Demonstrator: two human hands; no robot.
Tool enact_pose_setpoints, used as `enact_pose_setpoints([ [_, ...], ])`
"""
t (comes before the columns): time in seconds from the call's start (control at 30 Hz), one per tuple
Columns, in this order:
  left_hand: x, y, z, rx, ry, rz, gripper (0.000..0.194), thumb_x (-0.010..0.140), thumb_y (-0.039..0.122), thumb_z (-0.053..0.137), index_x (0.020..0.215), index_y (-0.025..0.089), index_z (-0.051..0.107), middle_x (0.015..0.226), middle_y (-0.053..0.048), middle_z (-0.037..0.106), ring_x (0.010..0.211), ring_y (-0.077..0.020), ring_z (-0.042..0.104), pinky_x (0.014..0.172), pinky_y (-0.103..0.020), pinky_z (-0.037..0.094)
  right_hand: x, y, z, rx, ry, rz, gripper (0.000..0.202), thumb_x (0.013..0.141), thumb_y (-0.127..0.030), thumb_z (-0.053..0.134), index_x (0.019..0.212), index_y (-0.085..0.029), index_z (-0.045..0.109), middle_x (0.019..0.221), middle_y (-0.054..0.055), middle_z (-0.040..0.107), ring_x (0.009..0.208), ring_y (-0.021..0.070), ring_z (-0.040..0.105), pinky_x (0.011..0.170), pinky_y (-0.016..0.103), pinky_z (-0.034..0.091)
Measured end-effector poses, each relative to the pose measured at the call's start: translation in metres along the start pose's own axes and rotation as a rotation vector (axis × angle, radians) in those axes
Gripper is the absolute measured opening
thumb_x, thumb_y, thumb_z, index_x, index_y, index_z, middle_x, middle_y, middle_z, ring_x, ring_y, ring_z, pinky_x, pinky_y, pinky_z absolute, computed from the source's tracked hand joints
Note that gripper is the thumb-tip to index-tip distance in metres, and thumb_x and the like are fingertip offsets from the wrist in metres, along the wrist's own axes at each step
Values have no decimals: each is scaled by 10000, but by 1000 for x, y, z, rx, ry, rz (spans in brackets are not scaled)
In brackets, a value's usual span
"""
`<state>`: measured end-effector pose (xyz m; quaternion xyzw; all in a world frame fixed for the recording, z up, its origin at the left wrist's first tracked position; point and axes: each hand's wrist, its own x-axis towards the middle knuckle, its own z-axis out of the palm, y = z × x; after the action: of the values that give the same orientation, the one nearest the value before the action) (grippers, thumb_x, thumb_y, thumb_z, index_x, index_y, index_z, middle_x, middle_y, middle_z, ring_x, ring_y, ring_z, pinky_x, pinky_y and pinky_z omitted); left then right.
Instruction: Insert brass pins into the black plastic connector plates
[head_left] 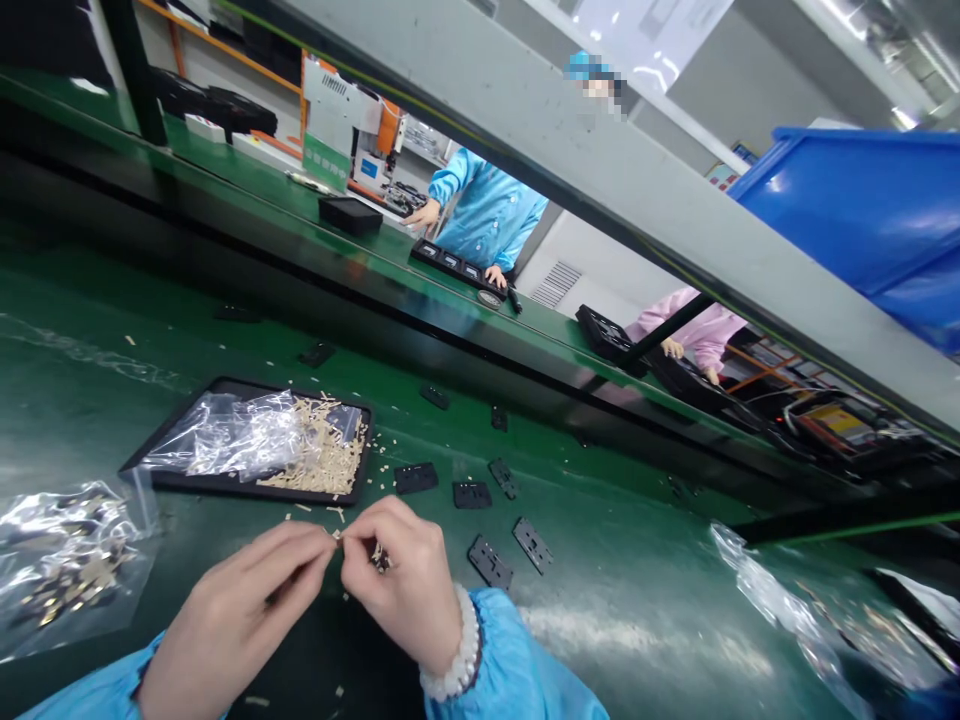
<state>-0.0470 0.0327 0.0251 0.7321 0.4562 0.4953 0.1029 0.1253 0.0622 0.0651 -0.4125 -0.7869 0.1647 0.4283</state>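
My left hand [244,610] and my right hand [405,580] meet fingertip to fingertip in front of a black tray [247,490]. Each hand is closed in a pinch. Between the fingertips is a tiny pale piece [337,535], too small to make out well; which hand grips it is unclear. More small tan and metallic pieces [380,556] show inside my right hand's curled fingers. The tray holds clear plastic bags [247,430] and a heap of small tan pieces [322,450]. Several flat black parts, one of them a slotted plate [490,561], lie right of the tray.
At the left lies a clear bag of metallic pieces [75,560]; another plastic bag [787,610] is at the right. A beam [480,100] crosses above the green bench. Beyond it are a person in blue [487,215], a person in pink [701,325] and a blue bin [862,210].
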Motion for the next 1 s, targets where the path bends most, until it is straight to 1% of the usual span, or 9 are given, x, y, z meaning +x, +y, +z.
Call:
enact_pose_setpoints([
  [0.1, 12, 6, -5, -180, -16, -460, 323, 865, 549, 570, 782, 263, 696, 669, 34, 702, 499, -119, 616, 505, -189, 506, 18, 17, 4, -1, 2, 208, 196, 872, -198, 517, 742, -194, 665, 681, 24, 689, 615, 144, 648, 586, 223, 500],
  [0.2, 21, 4, -5, -280, 4, -801, 365, 772, 612, 614, 762, 259, 705, 497, 66, 554, 409, -113, 479, 454, -230, 446, 42, 42, 15, -54, -86, 297, 168, 894, -194, 537, 841, -200, 696, 691, 18, 730, 616, 168, 683, 639, 260, 539],
  [0.33, 26, -7, -2, -326, 30, -891, 389, 713, 607, 641, 769, 229, 719, 516, 55, 550, 437, -124, 485, 477, -264, 439, 58, 56, 26, -33, -218, 205, 299, 782, -8, 544, 865, -230, 727, 912, 16, 789, 840, 195, 741, 831, 299, 562],
  [0.47, 26, -13, 0, -310, 29, -877, 381, 705, 593, 634, 756, 227, 727, 513, 43, 581, 435, -134, 504, 473, -270, 445, 44, 38, 20, -9, -205, 143, 332, 850, -11, 481, 1007, -183, 716, 1056, 70, 758, 960, 178, 714, 887, 279, 546],
  [0.63, 28, -13, 0, -275, -18, -794, 346, 677, 581, 643, 715, 251, 739, 476, 47, 604, 403, -140, 547, 449, -251, 476, 20, 13, 11, -113, -120, -82, 123, 929, -234, 622, 932, -167, 726, 872, 69, 726, 797, 190, 678, 736, 270, 540],
  [0.77, 33, -9, -5, -155, -72, -449, 291, 765, 523, 618, 736, 270, 758, 589, 33, 724, 429, -145, 639, 432, -204, 513, 16, 13, 9, -172, -96, -191, 162, 954, -236, 602, 874, -178, 731, 809, 42, 719, 758, 166, 672, 689, 242, 514],
  [0.83, 32, -8, -9, -88, -68, -255, 278, 841, 479, 595, 770, 266, 759, 719, 28, 778, 544, -138, 711, 513, -155, 543, 16, 15, 7, -163, -102, -222, 172, 954, -233, 594, 866, -179, 731, 800, 35, 715, 724, 148, 671, 657, 226, 504],
  [0.9, 29, -10, -11, -22, -69, -78, 283, 910, 438, 557, 837, 250, 755, 837, 19, 798, 693, -133, 754, 682, -126, 560, 17, 16, 5, -171, -101, -249, 186, 950, -225, 584, 839, -182, 726, 781, 28, 711, 690, 138, 667, 636, 221, 496],
  [1.0, 17, -19, -10, 101, -53, 152, 297, 978, 360, 474, 962, 226, 739, 926, -6, 794, 835, -140, 756, 888, -170, 533, 14, 14, 6, -216, -68, -271, 185, 921, -195, 567, 805, -193, 711, 757, 20, 712, 663, 138, 659, 629, 225, 491],
])
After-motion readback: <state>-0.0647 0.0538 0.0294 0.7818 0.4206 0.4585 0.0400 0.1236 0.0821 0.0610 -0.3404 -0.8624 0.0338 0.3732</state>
